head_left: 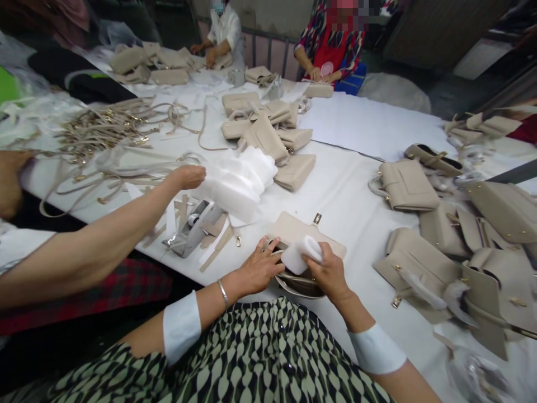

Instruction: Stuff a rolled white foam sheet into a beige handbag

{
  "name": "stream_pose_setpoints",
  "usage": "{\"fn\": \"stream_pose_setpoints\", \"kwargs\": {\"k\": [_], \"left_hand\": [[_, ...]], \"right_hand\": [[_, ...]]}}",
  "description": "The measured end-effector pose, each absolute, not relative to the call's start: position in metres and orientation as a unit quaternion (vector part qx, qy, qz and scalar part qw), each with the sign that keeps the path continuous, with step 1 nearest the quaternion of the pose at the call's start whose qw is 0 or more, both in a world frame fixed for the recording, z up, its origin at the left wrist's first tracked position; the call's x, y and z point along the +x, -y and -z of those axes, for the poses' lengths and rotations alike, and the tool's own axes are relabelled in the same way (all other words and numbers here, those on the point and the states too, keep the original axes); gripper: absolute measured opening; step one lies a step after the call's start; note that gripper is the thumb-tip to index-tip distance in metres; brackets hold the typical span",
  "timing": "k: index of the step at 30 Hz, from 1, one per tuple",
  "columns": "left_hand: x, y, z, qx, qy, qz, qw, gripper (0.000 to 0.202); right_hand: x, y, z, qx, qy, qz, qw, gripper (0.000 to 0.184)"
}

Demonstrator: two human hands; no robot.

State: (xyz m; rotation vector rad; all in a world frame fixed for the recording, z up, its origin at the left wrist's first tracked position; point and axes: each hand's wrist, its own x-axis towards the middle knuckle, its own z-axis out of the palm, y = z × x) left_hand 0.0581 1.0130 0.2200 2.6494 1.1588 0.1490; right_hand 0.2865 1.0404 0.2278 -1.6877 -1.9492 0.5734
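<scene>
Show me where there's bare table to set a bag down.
Bare white table lies between the middle bag cluster and the right-hand bags, and on the far sheet. Crowded: strap pile, right bag heap.

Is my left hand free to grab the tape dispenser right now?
Probably yes. The left hand rests open on the beige handbag, and the tape dispenser lies close to its left with only loose strips between; a neighbour's arm reaches past behind it.
</scene>
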Motion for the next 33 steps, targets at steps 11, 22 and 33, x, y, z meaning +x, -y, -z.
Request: {"fn": "stream_pose_setpoints", "kwargs": {"k": [11, 22, 33], "left_hand": [[0.062, -1.022, -0.218, 0.883, -0.431, -0.088, 0.164, 0.032], [0.055, -1.016, -0.214, 0.880, -0.445, -0.109, 0.128, 0.028], [-0.010, -1.066, -0.273, 0.895, -0.411, -0.048, -0.166, 0.014]], "right_hand": [[0.288, -1.021, -0.242, -0.459, 0.860, -0.217, 0.045, 0.012], [0.243, -1.057, -0.255, -0.405, 0.885, -0.128, -0.192, 0.020], [0.243, -1.067, -0.209, -0.410, 0.896, -0.126, 0.113, 0.019]]}}
